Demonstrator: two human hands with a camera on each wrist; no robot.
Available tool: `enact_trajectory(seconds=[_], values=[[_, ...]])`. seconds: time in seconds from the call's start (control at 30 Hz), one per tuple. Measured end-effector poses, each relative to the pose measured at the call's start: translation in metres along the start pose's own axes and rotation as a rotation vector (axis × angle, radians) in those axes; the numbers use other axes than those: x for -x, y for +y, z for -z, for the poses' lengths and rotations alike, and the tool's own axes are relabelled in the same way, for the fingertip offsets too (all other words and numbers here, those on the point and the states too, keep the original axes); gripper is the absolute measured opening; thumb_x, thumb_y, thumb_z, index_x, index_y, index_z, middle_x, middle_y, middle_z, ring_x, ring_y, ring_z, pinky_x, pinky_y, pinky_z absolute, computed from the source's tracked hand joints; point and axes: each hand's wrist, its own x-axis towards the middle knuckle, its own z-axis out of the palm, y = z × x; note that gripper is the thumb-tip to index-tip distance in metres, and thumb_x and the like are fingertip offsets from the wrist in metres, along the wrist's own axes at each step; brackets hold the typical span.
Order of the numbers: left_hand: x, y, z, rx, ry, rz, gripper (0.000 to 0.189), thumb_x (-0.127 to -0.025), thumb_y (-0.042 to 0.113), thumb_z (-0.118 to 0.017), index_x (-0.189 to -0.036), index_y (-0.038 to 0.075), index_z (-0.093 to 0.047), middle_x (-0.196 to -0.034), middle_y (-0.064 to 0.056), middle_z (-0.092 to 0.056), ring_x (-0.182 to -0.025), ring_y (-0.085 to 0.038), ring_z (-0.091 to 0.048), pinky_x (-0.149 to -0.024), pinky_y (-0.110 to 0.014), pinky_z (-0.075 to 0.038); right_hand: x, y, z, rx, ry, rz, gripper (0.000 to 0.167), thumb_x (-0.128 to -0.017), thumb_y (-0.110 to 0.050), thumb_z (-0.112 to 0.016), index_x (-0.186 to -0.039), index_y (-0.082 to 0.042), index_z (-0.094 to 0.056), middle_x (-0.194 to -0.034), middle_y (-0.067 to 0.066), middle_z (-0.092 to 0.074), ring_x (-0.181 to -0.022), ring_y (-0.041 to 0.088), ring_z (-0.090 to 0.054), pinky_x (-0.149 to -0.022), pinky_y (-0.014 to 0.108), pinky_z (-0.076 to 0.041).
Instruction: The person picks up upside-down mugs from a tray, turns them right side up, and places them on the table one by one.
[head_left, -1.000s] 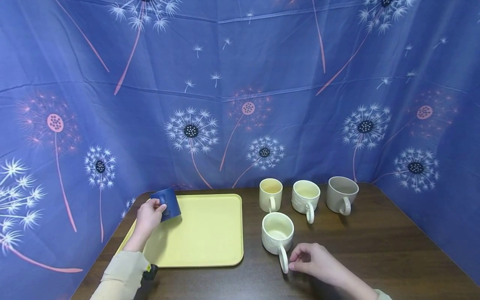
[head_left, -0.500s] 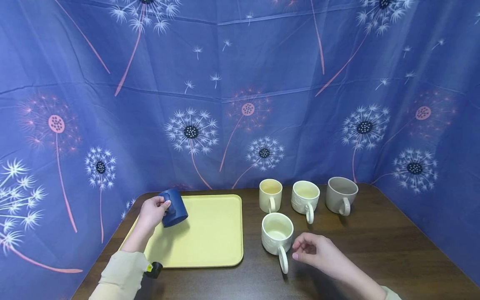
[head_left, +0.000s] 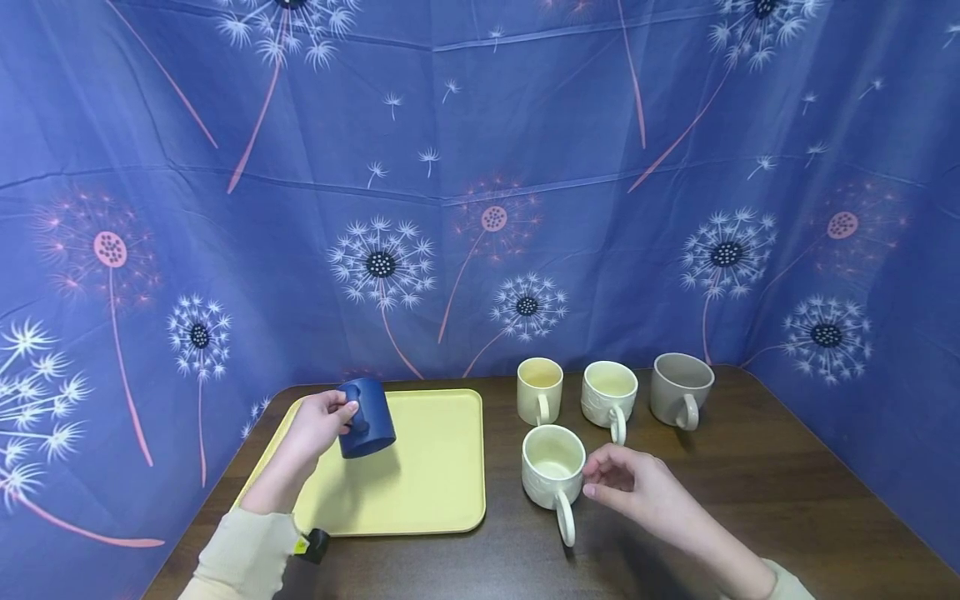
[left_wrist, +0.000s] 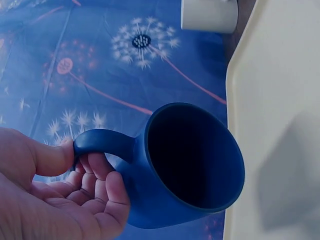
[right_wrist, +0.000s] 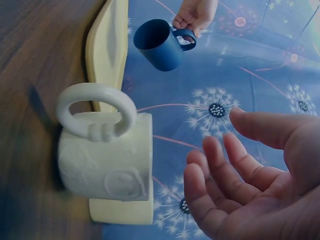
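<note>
My left hand (head_left: 317,427) pinches the handle of a dark blue mug (head_left: 372,425), thumb against the fingers. The mug is held above the yellow tray (head_left: 435,479), its mouth tilted downward, and a shadow falls on the tray below. In the left wrist view, the dark inside of the blue mug (left_wrist: 142,200) shows. Fingers loosely bent, my right hand (head_left: 641,492) hovers by the near cream mug (head_left: 542,492) and holds nothing. That mug stands upright, its handle toward me. In the right wrist view, the embossed cream mug (right_wrist: 100,170) sits left of my fingers.
Behind the near mug, a pale yellow mug (head_left: 531,407), another cream mug (head_left: 598,408) and a taupe mug (head_left: 670,404) stand upright in a row on the brown wooden table (head_left: 787,492). A blue dandelion-print cloth (head_left: 615,250) hangs behind and around the table.
The blue mug has moved rightward over the tray with my left hand, its tilt changing. My right hand has moved from beside the near mug's handle up toward that mug's right side.
</note>
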Motion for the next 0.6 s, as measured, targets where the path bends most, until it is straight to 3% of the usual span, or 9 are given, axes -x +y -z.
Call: enact_trajectory(seconds=[0.27,0.6], values=[[0.006,0.012,-0.012,-0.010,-0.048,-0.002,0.021,-0.096,0.006,-0.049,-0.106,-0.012,-0.053,-0.090,-0.014,-0.059,-0.082,-0.020,-0.056,-0.073,-0.036,-0.053,-0.007,-0.012,0.000,-0.017,0.018,0.032,0.014,-0.083,-0.010,-0.071,-0.094,-0.007,-0.063,-0.088,0.006,-0.065,-0.081,0.003,-0.062,-0.072,0.023,-0.053],[0.016,0.024,-0.025,-0.016,-0.082,-0.044,0.015,-0.094,0.003,-0.052,-0.101,-0.009,-0.055,-0.086,-0.009,-0.056,-0.078,-0.018,-0.052,-0.072,-0.033,-0.051,-0.019,-0.030,-0.002,0.074,0.137,0.065,0.020,-0.080,-0.009,-0.073,-0.097,-0.012,-0.064,-0.087,-0.008,-0.067,-0.078,0.003,-0.062,-0.069,0.025,-0.052]])
